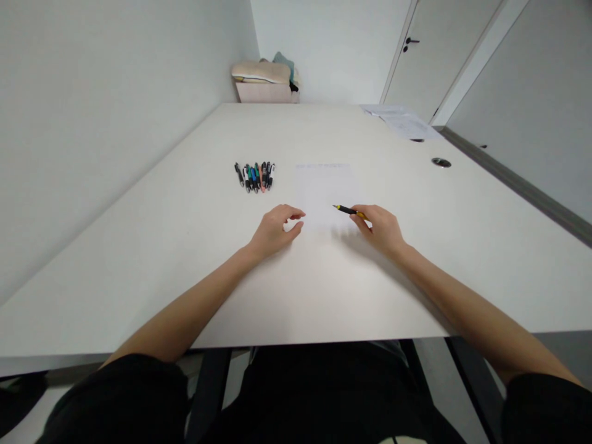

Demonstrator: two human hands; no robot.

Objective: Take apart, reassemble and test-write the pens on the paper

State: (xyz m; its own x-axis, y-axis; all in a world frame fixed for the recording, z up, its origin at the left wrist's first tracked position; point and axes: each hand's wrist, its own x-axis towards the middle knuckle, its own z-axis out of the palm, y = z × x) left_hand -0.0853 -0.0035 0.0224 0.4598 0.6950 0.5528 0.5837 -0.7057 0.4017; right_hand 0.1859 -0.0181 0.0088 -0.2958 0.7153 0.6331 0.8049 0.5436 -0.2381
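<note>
Near the middle of the table (185, 259) lies our sheet of paper (326, 188); our right hand (382, 229) pinches a yellow-and-black pen (348, 210) with its tip over the sheet. Our left hand (275, 231), fingers loosely curled, rests at the paper's near left corner. Toward the left edge sits a row of pens (255, 176).

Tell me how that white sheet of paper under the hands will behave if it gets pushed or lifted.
The sheet of paper looks thin and lies flat, so it is probably floppy and light. On the smooth table it may slide easily; the left hand rests at its edge, perhaps steadying it, while the right hand holds a pen.
</note>
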